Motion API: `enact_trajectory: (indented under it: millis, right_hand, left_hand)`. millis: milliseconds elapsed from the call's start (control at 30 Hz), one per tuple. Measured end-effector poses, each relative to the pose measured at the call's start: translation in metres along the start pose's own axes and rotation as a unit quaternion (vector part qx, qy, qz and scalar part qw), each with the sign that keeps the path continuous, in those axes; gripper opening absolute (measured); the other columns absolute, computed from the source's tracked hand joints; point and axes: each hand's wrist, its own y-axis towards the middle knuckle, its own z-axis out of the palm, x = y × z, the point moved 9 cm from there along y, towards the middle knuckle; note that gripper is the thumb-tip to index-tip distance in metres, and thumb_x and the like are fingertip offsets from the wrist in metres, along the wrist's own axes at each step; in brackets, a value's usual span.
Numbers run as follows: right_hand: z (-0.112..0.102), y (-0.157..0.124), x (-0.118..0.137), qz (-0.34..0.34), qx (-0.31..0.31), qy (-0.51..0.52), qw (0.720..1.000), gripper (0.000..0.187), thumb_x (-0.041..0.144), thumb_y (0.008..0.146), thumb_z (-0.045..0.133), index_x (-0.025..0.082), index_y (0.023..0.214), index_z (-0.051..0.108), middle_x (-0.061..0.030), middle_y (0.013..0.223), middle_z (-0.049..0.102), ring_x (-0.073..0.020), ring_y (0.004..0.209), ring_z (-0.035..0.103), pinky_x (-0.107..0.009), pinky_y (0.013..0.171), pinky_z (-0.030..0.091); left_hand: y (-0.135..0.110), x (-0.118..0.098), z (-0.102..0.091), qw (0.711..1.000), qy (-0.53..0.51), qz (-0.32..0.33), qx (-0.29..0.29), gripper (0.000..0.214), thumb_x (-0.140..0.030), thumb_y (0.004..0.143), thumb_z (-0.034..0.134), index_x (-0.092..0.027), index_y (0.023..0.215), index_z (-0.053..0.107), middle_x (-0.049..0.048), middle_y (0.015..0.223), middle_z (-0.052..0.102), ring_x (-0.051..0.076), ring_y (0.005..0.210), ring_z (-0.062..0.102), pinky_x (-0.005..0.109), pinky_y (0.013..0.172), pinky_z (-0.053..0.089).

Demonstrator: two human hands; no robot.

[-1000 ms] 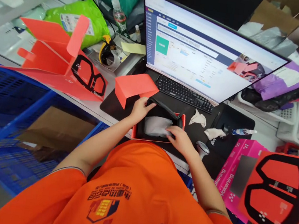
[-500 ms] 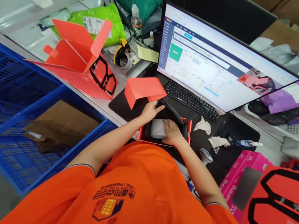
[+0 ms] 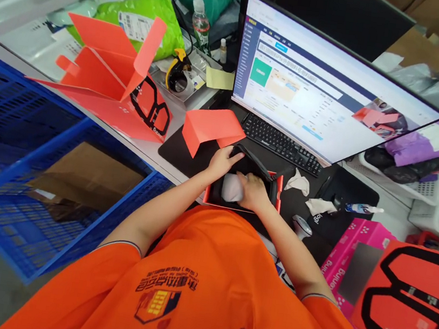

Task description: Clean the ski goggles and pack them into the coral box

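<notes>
Head view: at the counter's (image 3: 148, 149) front edge, an open black case (image 3: 253, 164) sits in a red-orange box (image 3: 280, 192). The left hand (image 3: 220, 164) pinches the raised lid's left end, thumb against fingers. The right hand (image 3: 255, 193) reaches inside, half curled over the right side of a whitish wrapped bundle (image 3: 232, 189); whether it grips cannot be told. A folded red-orange card (image 3: 212, 126) stands behind the left hand; a handheld scanner (image 3: 301, 226) lies right of the box near the front edge.
</notes>
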Motion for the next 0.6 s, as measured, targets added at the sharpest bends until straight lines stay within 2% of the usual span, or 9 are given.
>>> enact_trajectory:
  millis: [100, 233, 333, 467, 533, 600]
  right_hand:
    - [-0.023, -0.016, -0.003, -0.002, -0.058, 0.008, 0.998, 0.095, 0.026, 0.071, 0.075, 0.015, 0.157, 0.036, -0.0217, 0.129, 0.056, -0.0370, 0.110, 0.057, -0.047, 0.095, 0.047]
    - [-0.052, -0.052, -0.010, -0.039, -0.180, 0.049, 0.982, 0.084, 0.024, 0.075, 0.069, 0.015, 0.153, 0.039, -0.0209, 0.134, 0.053, -0.0376, 0.121, 0.053, -0.050, 0.105, 0.044]
    - [-0.058, -0.074, -0.020, -0.055, -0.257, 0.094, 0.960, 0.082, 0.025, 0.076, 0.068, 0.016, 0.152, 0.039, -0.0198, 0.135, 0.053, -0.0357, 0.125, 0.052, -0.050, 0.108, 0.045]
    - [-0.061, -0.077, -0.030, -0.033, -0.313, 0.138, 0.939, 0.083, 0.026, 0.073, 0.072, 0.017, 0.148, 0.040, -0.0188, 0.134, 0.056, -0.0358, 0.127, 0.054, -0.055, 0.112, 0.042]
    - [-0.068, -0.077, -0.044, -0.002, -0.345, 0.194, 0.918, 0.084, 0.031, 0.069, 0.076, 0.018, 0.145, 0.043, -0.0192, 0.136, 0.057, -0.0361, 0.128, 0.055, -0.054, 0.112, 0.044]
    - [-0.078, -0.086, -0.066, 0.024, -0.397, 0.274, 0.876, 0.087, 0.039, 0.070, 0.075, 0.018, 0.147, 0.039, -0.0212, 0.142, 0.053, -0.0370, 0.131, 0.055, -0.053, 0.109, 0.048]
  left_hand:
    - [0.002, 0.000, 0.000, 1.000, -0.018, -0.001, 0.014, 0.035, -0.052, 0.087, 0.066, -0.017, 0.087, 0.069, 0.0000, 0.077, 0.067, 0.018, 0.074, 0.060, 0.028, 0.069, 0.045]
    - [0.003, -0.001, 0.000, 0.999, -0.035, -0.011, 0.019, 0.040, -0.056, 0.088, 0.065, -0.018, 0.076, 0.064, -0.0012, 0.068, 0.060, 0.017, 0.069, 0.057, 0.028, 0.064, 0.043]
    - [0.002, -0.003, 0.002, 0.999, -0.040, -0.018, 0.022, 0.044, -0.057, 0.086, 0.067, -0.019, 0.066, 0.057, -0.0036, 0.059, 0.050, 0.015, 0.063, 0.052, 0.027, 0.060, 0.040]
    - [0.000, -0.007, 0.005, 0.998, -0.050, -0.021, 0.037, 0.042, -0.055, 0.086, 0.067, -0.019, 0.067, 0.056, -0.0041, 0.060, 0.049, 0.014, 0.063, 0.050, 0.026, 0.060, 0.039]
    - [0.000, -0.007, 0.004, 0.997, -0.055, -0.025, 0.044, 0.042, -0.055, 0.087, 0.066, -0.018, 0.068, 0.057, -0.0035, 0.060, 0.051, 0.015, 0.063, 0.052, 0.026, 0.059, 0.039]
    - [-0.001, -0.007, 0.003, 0.997, -0.056, -0.029, 0.050, 0.041, -0.054, 0.088, 0.065, -0.018, 0.069, 0.059, -0.0025, 0.062, 0.055, 0.015, 0.063, 0.054, 0.027, 0.059, 0.041]
